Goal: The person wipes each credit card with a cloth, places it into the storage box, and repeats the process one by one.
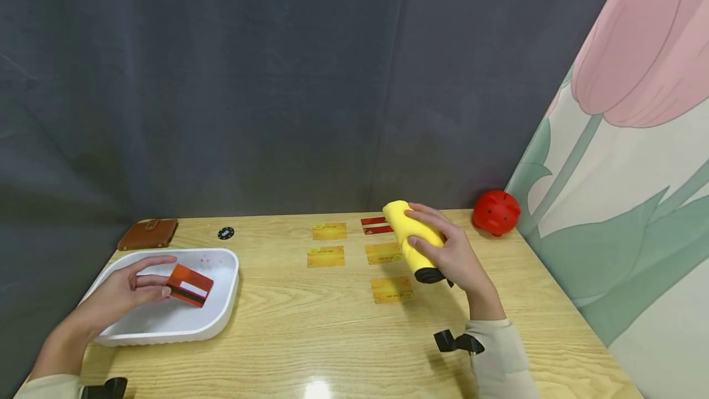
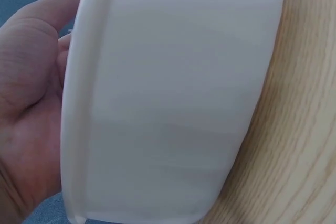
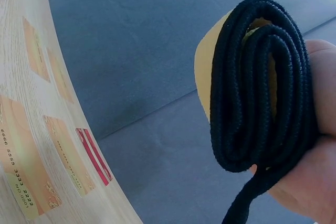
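Observation:
Over the white plastic basin, my left hand pinches an orange-red card by its edge, with a white strip and dark band facing up. The basin's wall hides that hand's fingertips and the card in the left wrist view. My right hand grips a rolled yellow cloth above the right side of the table. Its black edging shows as a spiral at the near end, with a black strap hanging down. Below and left of the roll lie several gold cards and a red-striped card.
A brown wallet lies behind the basin, beside a black round chip. At the back right corner stands a red piggy bank. A dark curtain closes off the table's far edge.

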`<action>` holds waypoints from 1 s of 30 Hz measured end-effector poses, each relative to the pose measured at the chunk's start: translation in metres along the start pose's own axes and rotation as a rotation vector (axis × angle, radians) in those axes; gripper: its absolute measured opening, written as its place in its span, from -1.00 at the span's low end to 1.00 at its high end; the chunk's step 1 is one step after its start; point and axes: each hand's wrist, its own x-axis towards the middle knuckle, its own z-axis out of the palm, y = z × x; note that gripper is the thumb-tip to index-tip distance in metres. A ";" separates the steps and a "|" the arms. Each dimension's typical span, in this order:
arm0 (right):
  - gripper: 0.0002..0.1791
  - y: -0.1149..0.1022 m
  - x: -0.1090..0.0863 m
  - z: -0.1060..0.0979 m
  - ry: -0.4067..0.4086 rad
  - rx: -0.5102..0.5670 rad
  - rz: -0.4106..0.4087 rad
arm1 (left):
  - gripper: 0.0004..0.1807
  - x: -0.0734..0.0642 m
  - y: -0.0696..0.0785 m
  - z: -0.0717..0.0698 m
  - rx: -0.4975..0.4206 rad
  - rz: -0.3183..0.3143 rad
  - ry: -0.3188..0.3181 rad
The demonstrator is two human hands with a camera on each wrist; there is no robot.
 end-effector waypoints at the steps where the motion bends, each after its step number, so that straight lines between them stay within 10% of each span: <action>1: -0.48 0.000 0.000 0.000 -0.001 0.001 -0.001 | -0.40 0.000 -0.001 0.000 0.004 -0.003 -0.001; 11: -0.48 -0.001 0.000 0.000 -0.008 0.005 0.002 | -0.53 -0.001 -0.004 -0.002 -0.156 0.041 -0.053; 21: -0.48 -0.001 -0.001 0.001 -0.018 -0.006 0.013 | -0.50 0.004 0.001 0.007 0.231 -0.029 0.151; 30: -0.48 -0.001 0.000 0.001 -0.017 -0.015 0.016 | -0.56 0.007 0.001 0.007 0.296 -0.024 0.260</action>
